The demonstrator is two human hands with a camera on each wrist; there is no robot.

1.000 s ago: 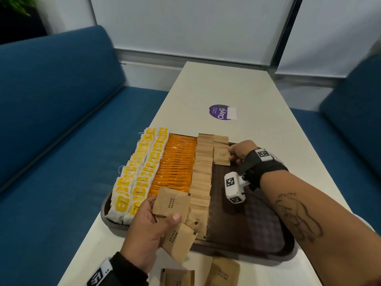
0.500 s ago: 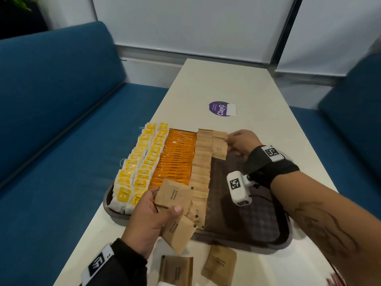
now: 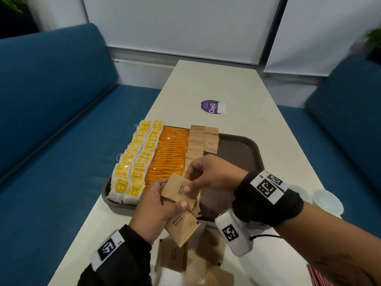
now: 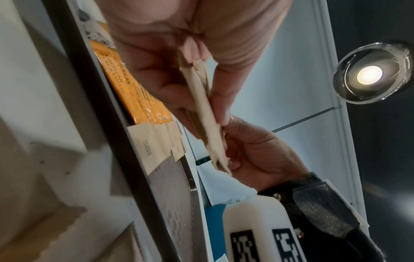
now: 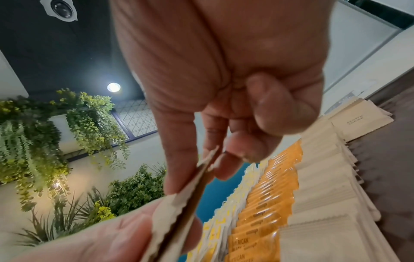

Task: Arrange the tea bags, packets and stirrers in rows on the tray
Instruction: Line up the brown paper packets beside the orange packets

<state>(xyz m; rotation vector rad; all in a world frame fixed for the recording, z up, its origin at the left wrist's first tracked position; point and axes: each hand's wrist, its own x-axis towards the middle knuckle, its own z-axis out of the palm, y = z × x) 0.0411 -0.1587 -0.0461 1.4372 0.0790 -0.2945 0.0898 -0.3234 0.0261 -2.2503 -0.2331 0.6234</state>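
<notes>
Cream worktop point(image 3: 237, 89), long and narrow, set between two blue upholstered benches point(image 3: 51, 104). Round purple "ClayG" sticker point(image 3: 211, 106) on the far part of the worktop, white label point(image 3: 222, 107) touching its right edge. White cup point(image 3: 327, 201) at the right edge of the worktop. White roller blinds point(image 3: 175, 23) behind. Hanging green plants point(image 5: 44, 127) on a wall, recessed ceiling light point(image 4: 369, 75) overhead.

tray point(image 3: 250, 153) dark brown, faint checker weave | tea bags point(image 3: 136, 162) white with yellow tags, 9 o'clock side | coffee sticks point(image 3: 171, 155) orange, black lettering | sugar packets point(image 3: 195, 145) kraft tan, dark print | table point(image 3: 216, 83) cream | sticker point(image 3: 210, 106) purple, 12 o'clock | benches point(image 3: 51, 100) blue | wristbands point(image 3: 266, 186) black, white tags with black square codes
</notes>
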